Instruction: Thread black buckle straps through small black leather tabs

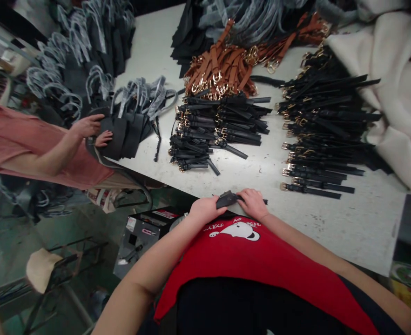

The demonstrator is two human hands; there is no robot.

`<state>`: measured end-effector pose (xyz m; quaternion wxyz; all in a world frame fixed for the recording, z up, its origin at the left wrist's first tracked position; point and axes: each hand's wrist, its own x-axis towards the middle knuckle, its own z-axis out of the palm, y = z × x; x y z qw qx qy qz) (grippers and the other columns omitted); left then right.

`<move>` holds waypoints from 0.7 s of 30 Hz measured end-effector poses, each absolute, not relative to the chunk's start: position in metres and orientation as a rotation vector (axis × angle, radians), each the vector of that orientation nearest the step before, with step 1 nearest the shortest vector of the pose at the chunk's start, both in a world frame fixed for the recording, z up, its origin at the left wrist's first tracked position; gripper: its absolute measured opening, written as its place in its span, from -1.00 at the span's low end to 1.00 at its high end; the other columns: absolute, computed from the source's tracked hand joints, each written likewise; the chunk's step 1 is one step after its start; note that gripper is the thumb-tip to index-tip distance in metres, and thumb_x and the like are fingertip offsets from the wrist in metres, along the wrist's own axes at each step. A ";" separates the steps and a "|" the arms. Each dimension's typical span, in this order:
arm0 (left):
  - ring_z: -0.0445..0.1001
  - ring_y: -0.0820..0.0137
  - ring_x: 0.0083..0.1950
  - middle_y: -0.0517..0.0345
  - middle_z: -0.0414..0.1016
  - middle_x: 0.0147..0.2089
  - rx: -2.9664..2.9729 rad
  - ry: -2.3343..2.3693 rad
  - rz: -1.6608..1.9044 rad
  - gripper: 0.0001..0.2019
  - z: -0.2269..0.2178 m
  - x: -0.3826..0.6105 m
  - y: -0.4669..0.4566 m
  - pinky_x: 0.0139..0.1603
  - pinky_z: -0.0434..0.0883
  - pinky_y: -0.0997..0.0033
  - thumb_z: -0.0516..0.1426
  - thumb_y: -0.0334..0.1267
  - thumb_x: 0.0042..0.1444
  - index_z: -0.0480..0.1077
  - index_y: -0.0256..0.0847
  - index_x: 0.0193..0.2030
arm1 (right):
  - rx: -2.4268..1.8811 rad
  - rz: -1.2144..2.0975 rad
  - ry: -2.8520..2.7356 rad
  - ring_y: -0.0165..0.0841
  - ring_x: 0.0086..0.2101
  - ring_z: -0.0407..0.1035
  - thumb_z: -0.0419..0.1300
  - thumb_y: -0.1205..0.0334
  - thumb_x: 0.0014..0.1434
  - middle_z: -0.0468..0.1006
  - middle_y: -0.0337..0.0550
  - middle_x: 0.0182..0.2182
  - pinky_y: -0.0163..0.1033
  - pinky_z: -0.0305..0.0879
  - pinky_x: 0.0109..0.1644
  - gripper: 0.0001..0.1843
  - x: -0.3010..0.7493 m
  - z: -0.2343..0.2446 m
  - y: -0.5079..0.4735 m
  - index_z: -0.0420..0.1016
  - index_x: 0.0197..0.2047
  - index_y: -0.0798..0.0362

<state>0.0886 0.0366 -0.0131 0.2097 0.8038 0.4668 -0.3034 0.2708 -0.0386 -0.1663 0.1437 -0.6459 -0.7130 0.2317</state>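
My left hand (205, 210) pinches one end of a black leather strap (226, 199) at the table's near edge, just above my red apron. On the other side my right hand (252, 203) has its fingers closed on the same strap, and a narrow dark end sticks out beyond them. Whether a buckle is under my fingers is hidden. Ahead lies a pile of black buckled straps (194, 139) with gold hardware. To the right a longer row of black buckled straps (317, 163) is laid out side by side.
Brown straps with gold clasps (222, 70) lie at the back middle. Black pieces with plastic-wrapped handles (131, 130) are at the left, where a co-worker's hand (88, 125) rests. Cream fabric (397, 93) covers the right side. A dark machine box (138, 239) stands below the table edge.
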 end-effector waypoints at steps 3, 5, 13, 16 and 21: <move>0.50 0.22 -0.17 0.02 0.53 -0.19 2.221 1.322 -0.823 -0.48 -0.015 0.086 0.045 -0.24 0.37 0.36 -0.09 0.20 0.07 0.32 -0.15 -0.04 | -1.857 0.670 -2.046 -0.25 -0.16 0.19 -0.01 0.13 0.19 0.42 -0.06 -0.19 -0.18 -0.03 -0.11 -0.69 0.270 -0.169 -0.037 0.39 -0.06 0.03; 0.50 0.24 -0.17 0.02 0.53 -0.19 2.205 1.360 -0.823 -0.48 -0.012 0.077 0.048 -0.24 0.36 0.38 -0.10 0.19 0.09 0.31 -0.15 -0.03 | -1.855 0.672 -2.044 -0.26 -0.17 0.20 -0.01 0.13 0.20 0.42 -0.06 -0.19 -0.18 -0.02 -0.11 -0.69 0.270 -0.169 -0.039 0.39 -0.07 0.03; 0.49 0.25 -0.21 0.04 0.53 -0.21 2.162 1.360 -0.765 -0.50 -0.011 0.062 0.042 -0.30 0.32 0.40 -0.10 0.17 0.10 0.28 -0.09 0.03 | -2.043 0.492 -1.945 -0.24 -0.15 0.23 -0.02 0.17 0.19 0.43 -0.03 -0.19 -0.15 0.07 -0.08 -0.70 0.339 -0.162 -0.095 0.38 -0.06 0.04; 0.50 0.26 -0.20 0.07 0.53 -0.21 2.162 1.324 -0.723 -0.52 -0.014 0.074 0.037 -0.28 0.32 0.40 -0.10 0.17 0.10 0.29 -0.05 0.01 | -2.166 0.284 -1.868 -0.22 -0.13 0.24 -0.02 0.15 0.18 0.43 0.01 -0.17 -0.11 0.10 -0.06 -0.68 0.397 -0.159 -0.111 0.38 -0.06 0.06; 0.49 0.25 -0.17 0.06 0.52 -0.18 2.141 1.318 -0.736 -0.55 -0.007 0.088 0.033 -0.25 0.34 0.40 -0.06 0.16 0.08 0.31 -0.08 -0.04 | -2.277 0.080 -1.814 -0.15 -0.14 0.26 -0.01 0.11 0.15 0.43 0.08 -0.16 -0.05 0.13 -0.08 -0.61 0.470 -0.155 -0.090 0.36 -0.01 0.10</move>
